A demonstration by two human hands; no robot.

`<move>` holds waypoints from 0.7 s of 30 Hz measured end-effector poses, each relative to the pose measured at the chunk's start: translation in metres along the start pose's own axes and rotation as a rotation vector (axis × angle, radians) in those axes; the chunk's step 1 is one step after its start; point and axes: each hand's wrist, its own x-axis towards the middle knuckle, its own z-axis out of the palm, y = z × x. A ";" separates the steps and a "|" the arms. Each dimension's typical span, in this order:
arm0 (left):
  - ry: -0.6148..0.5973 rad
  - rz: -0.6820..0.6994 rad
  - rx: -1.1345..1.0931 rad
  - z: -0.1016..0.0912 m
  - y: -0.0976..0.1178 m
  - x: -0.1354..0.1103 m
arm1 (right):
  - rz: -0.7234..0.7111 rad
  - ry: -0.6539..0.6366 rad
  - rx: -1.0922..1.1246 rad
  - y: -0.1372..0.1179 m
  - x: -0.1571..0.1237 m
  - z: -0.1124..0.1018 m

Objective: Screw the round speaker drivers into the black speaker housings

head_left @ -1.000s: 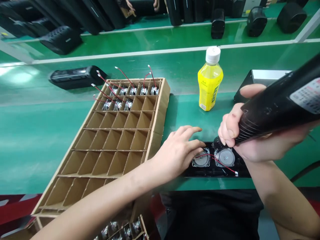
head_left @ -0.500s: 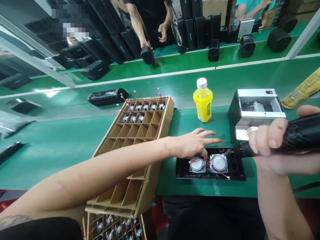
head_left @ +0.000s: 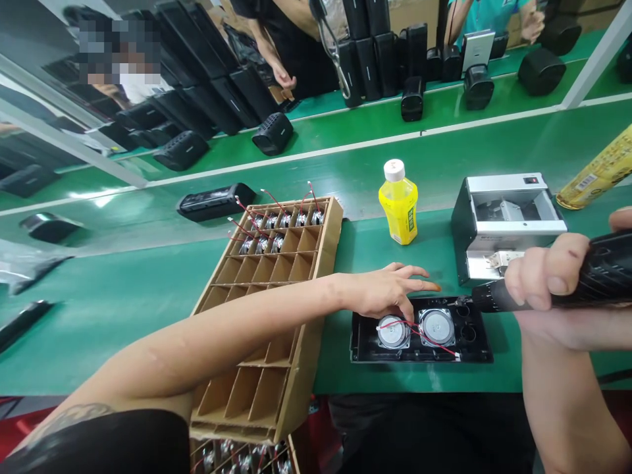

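On the green bench lies a black speaker panel (head_left: 363, 352), open side up, with two round silver speaker drivers (head_left: 394, 332) set in it. Red wires (head_left: 434, 345) with white plugs run across both drivers. My left hand (head_left: 382, 293) is over the panel's upper left edge, fingers spread, a lowered fingertip by the left driver. My right hand (head_left: 548, 276) is wrapped round a black power screwdriver (head_left: 609, 266). Its tip points left at the panel's upper right, beside the right driver; whether it touches a screw I cannot make out.
A divided cardboard box (head_left: 316, 316) with several wired drivers stands left, under my forearm. Behind the panel are a yellow bottle (head_left: 399, 204), a silver-black screw feeder-like machine (head_left: 508, 227) and a yellow can (head_left: 600, 171). Across the bench, people stand among black speakers (head_left: 273, 133).
The view has shifted slightly. My hands keep nearly the same places on the panel and screwdriver. Across the bench, a person has let go of a black speaker, which now rests on the green surface.
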 end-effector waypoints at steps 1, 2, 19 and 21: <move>-0.007 0.004 -0.009 0.001 -0.001 0.001 | -0.004 0.007 -0.031 -0.001 0.001 0.001; -0.017 0.005 -0.016 0.001 -0.002 0.001 | -0.002 0.035 -0.064 -0.002 0.001 0.002; -0.004 0.046 -0.042 -0.004 -0.001 0.001 | 0.036 0.227 -0.060 0.003 -0.024 -0.011; 0.026 0.068 -0.073 -0.004 -0.004 0.001 | 0.061 0.232 -0.042 0.003 -0.030 -0.021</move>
